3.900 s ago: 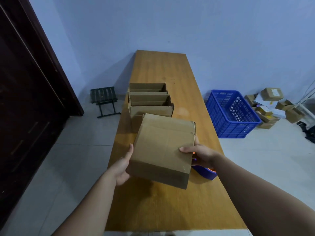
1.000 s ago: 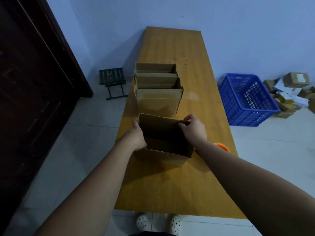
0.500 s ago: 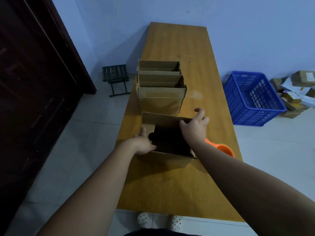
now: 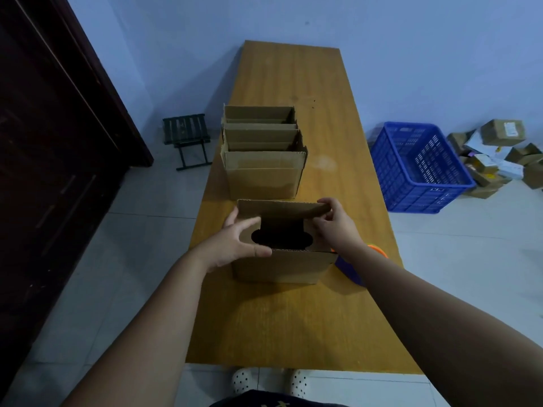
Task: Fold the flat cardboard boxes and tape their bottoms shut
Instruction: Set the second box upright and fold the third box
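Cardboard box [image 4: 282, 265] sits between left hand [image 4: 235, 245] and right hand [image 4: 335, 227].

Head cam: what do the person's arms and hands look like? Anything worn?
Both bare. Left hand and right hand: no gloves, no rings that I can make out. Left forearm and right forearm: no sleeves, watch or bands in view.
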`<state>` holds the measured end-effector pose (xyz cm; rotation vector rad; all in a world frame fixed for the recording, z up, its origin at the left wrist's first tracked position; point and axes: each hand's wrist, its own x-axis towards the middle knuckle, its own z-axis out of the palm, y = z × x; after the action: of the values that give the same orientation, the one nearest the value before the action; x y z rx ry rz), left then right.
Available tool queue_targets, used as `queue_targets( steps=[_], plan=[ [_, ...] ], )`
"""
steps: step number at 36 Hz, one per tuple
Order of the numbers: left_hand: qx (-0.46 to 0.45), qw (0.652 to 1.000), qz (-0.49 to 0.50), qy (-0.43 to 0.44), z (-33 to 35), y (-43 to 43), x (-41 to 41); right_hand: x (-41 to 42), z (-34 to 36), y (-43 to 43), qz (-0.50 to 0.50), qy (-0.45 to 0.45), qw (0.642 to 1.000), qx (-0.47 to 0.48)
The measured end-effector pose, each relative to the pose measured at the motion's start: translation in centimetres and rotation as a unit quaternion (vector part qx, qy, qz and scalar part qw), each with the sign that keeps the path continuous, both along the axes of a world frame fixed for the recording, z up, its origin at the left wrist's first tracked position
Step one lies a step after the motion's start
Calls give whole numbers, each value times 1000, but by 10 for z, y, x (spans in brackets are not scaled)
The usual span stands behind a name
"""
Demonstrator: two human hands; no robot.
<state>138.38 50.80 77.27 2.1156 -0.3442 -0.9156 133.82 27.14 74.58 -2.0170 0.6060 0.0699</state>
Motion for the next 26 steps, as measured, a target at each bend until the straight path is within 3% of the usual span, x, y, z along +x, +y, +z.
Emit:
queue_targets(
  steps=[4,9,18,26],
  plan=[
    [51,998,-23,-40,-6,-2,1,2,1,-2,5,13,999,-39],
    [35,991,67,-109,-14,-8,-2,3,3,-6,-14,17,1000,-4],
    [35,960,188,-204,-42,-20,-23,-15,-4,5,-18,-11,998,-63],
    [39,953,185,-238,-54,-20,-31,-15,-13,3,-54,-21,998,-31]
  ],
)
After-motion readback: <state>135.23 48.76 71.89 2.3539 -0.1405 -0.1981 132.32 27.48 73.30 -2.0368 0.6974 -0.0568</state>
